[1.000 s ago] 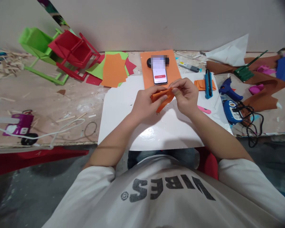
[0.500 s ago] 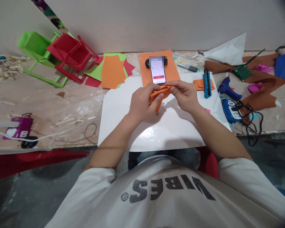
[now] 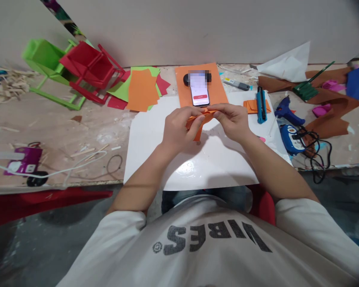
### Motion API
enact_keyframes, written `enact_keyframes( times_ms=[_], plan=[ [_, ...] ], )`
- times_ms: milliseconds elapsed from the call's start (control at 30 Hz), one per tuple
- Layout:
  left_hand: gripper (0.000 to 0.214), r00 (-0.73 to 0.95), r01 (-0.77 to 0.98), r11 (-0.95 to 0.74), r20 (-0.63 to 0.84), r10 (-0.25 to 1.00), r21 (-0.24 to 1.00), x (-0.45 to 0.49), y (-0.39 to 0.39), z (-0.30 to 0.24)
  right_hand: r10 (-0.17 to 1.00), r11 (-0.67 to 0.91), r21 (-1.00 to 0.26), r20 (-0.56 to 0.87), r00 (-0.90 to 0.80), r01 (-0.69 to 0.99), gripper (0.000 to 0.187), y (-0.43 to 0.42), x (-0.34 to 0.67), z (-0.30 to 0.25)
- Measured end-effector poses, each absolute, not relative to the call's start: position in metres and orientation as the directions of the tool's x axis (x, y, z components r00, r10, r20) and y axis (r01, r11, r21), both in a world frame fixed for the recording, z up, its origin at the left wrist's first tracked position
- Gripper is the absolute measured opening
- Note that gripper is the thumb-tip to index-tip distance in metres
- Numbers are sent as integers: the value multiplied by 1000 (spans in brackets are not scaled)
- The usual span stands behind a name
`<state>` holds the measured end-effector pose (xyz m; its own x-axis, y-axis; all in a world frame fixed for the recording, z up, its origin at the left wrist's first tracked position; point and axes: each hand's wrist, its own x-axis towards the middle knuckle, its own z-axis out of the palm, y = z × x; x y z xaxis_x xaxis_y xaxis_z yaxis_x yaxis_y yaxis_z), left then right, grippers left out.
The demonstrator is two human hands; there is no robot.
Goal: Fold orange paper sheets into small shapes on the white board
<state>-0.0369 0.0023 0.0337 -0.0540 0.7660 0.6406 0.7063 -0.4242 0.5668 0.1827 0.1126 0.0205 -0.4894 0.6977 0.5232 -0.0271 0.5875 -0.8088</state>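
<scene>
While the left hand [image 3: 178, 127] pinches one side of a folded orange piece [image 3: 198, 134] between thumb and fingers, the right hand [image 3: 235, 121] grips its other end, index finger along the upper edge. The piece — thin, layered at the top, a flap hanging toward the person — is over the white board [image 3: 215, 167], just short of the phone [image 3: 201, 92]. Compared with a second ago, the right index finger lies straighter, and the right arm hides more of the pink strip [image 3: 262, 139].

the head-worn camera looks forward and down, close over the shirt [image 3: 194, 239] and table [image 3: 56, 131]
</scene>
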Motion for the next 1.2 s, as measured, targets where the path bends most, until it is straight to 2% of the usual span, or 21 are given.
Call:
enact_keyframes(
  times_ms=[233, 467, 633, 833, 1067, 1200],
  plan=[
    [37, -41, 705, -457, 675, 737, 542, -37, 3, 35, 693, 575, -815, 529, -491, -67, 49, 116, 184, 19],
    [35, -23, 722, -448, 665, 747, 528, -36, 3, 37, 668, 620, -784, 513, -540, 22, 50, 122, 188, 21],
    [35, 2, 738, -506, 749, 663, 446, -39, 5, 36, 662, 652, -757, 537, -523, 49, 44, 124, 189, 22],
    [35, 33, 747, -523, 763, 645, 410, -45, 9, 30, 683, 589, -807, 473, -556, 36, 37, 125, 192, 28],
    [28, 62, 718, -564, 770, 635, 408, -50, 10, 32, 649, 412, -911, 273, -710, 27, 57, 124, 195, 41],
    [26, 68, 718, -560, 759, 647, 413, -49, 8, 36, 622, 349, -937, 228, -749, 4, 66, 122, 193, 41]
  ],
)
